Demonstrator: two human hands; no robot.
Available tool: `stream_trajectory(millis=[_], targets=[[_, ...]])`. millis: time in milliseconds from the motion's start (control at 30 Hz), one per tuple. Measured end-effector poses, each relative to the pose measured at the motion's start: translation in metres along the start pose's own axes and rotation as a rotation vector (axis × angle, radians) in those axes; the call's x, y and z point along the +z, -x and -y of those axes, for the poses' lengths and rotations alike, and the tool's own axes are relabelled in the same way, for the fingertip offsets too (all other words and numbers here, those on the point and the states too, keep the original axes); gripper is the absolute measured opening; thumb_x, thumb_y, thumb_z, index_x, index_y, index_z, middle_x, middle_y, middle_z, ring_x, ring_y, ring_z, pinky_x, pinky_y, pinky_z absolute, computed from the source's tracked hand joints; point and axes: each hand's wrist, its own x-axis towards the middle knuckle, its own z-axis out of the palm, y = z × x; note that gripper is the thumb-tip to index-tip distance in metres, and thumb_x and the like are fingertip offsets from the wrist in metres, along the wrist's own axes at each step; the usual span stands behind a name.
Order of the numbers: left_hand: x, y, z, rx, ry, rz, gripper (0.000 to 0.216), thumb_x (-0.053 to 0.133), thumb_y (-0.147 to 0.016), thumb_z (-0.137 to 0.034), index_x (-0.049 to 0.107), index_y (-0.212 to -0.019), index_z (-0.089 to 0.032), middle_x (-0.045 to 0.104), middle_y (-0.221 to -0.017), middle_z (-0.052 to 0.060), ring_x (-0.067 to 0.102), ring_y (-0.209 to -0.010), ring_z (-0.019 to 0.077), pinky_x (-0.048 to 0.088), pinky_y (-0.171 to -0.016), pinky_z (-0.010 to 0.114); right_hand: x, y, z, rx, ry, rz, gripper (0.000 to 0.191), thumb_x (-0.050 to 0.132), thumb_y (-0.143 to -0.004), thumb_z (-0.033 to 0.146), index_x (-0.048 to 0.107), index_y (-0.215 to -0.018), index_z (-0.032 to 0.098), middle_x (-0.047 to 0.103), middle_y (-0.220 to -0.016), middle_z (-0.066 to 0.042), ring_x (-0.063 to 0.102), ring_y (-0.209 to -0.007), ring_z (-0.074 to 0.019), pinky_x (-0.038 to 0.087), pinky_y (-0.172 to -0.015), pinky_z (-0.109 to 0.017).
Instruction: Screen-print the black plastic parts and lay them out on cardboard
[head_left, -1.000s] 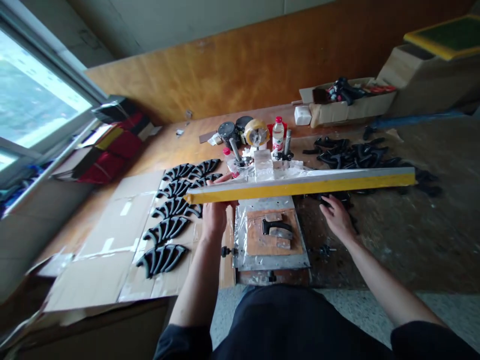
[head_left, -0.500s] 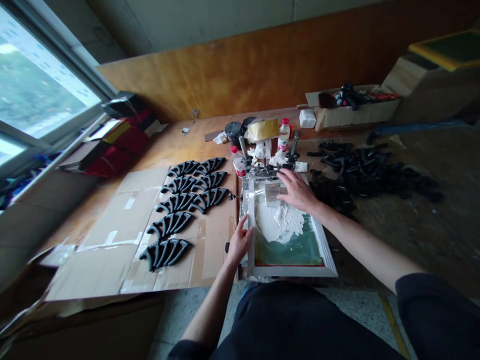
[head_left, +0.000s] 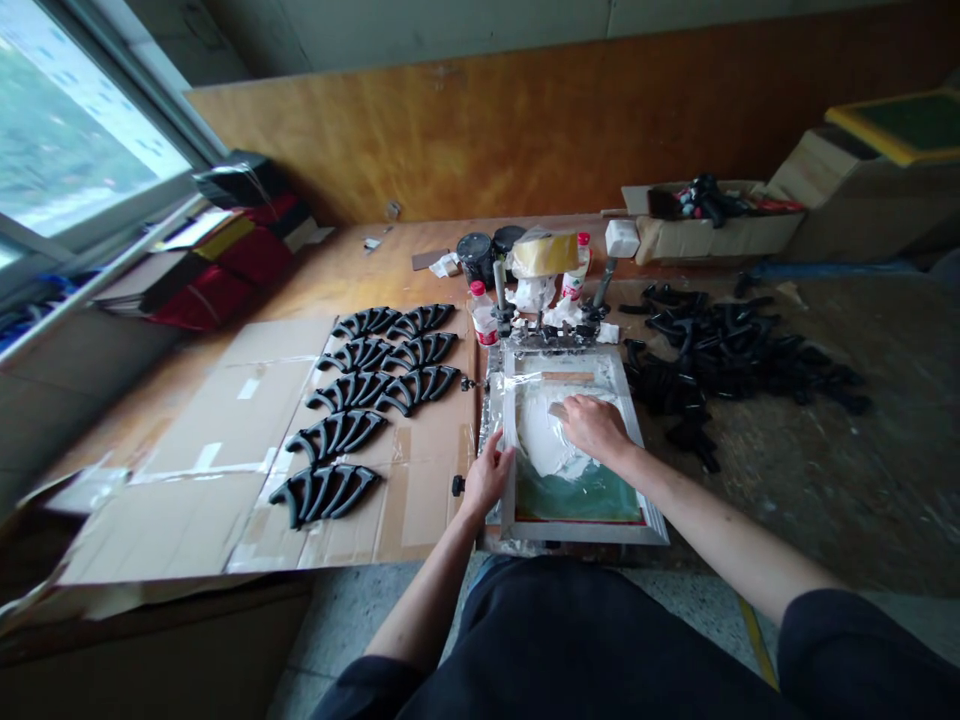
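A silver-framed printing screen (head_left: 581, 530) lies flat in front of me, its green mesh smeared with white ink (head_left: 544, 445). My left hand (head_left: 489, 478) grips the frame's left edge. My right hand (head_left: 595, 428) is closed over a squeegee (head_left: 556, 408) that rests in the white ink near the middle of the screen. Black curved plastic parts (head_left: 352, 432) lie in rows on flattened cardboard (head_left: 225, 480) to the left.
A heap of black plastic parts (head_left: 720, 345) lies right of the screen. Behind it stand bottles (head_left: 483, 312), black jars (head_left: 477, 258) and a tape roll (head_left: 544, 252). Cardboard boxes (head_left: 712, 235) sit at the back right, red and black bags (head_left: 225, 265) by the window.
The screen frame, raised one second ago, is lowered flat. My right hand left the black parts, took the squeegee at the far end and has drawn it toward me across the ink.
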Motion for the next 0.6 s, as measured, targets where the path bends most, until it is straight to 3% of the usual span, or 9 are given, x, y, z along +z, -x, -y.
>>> stream_trajectory(millis=[133,267,400,500,600], targets=[[0.0,0.0,0.001,0.001,0.005,0.003,0.056,0.043,-0.092,-0.049,0.045,-0.142,-0.023,0.067,-0.082,0.002,0.063,-0.076,0.018,0.044,-0.069,0.027,0.012,0.022,0.009,-0.347,-0.028,0.038,0.015,0.052,-0.086,0.012,0.065,-0.091,0.017,0.067,-0.091,-0.011,0.06,-0.089,-0.023,0.043,-0.074,-0.03],[0.002,0.001,0.002,-0.012,-0.012,-0.004,0.056,0.043,-0.092,-0.05,0.045,-0.142,-0.025,0.068,-0.086,0.003,0.063,-0.078,0.0184,0.044,-0.07,0.027,0.008,0.043,-0.016,-0.613,-0.132,0.064,0.024,0.05,-0.081,0.004,0.066,-0.091,0.018,0.067,-0.092,-0.008,0.057,-0.09,-0.0211,0.042,-0.076,-0.03],[0.002,0.002,0.001,-0.015,0.003,-0.023,0.056,0.043,-0.092,-0.05,0.047,-0.141,-0.023,0.068,-0.087,0.004,0.064,-0.08,0.0186,0.045,-0.071,0.027,-0.002,0.032,-0.028,-0.606,-0.235,0.128,0.02,0.057,-0.077,0.007,0.067,-0.085,0.022,0.065,-0.083,-0.002,0.057,-0.085,-0.0186,0.041,-0.072,-0.027],[0.0,0.003,-0.003,-0.019,0.03,-0.018,0.056,0.044,-0.091,-0.049,0.048,-0.14,-0.022,0.067,-0.083,0.003,0.064,-0.077,0.0182,0.045,-0.069,0.027,0.003,0.025,-0.019,-0.496,-0.184,0.032,0.016,0.056,-0.082,0.01,0.067,-0.087,0.021,0.065,-0.086,-0.004,0.057,-0.088,-0.02,0.042,-0.073,-0.028],[-0.002,0.004,-0.006,-0.023,0.029,-0.014,0.055,0.045,-0.091,-0.049,0.05,-0.139,-0.022,0.065,-0.078,0.002,0.062,-0.074,0.0175,0.043,-0.066,0.026,0.014,0.038,-0.014,-0.556,-0.103,-0.016,0.025,0.049,-0.084,0.006,0.067,-0.096,0.018,0.066,-0.094,-0.007,0.056,-0.092,-0.0217,0.042,-0.075,-0.03]])
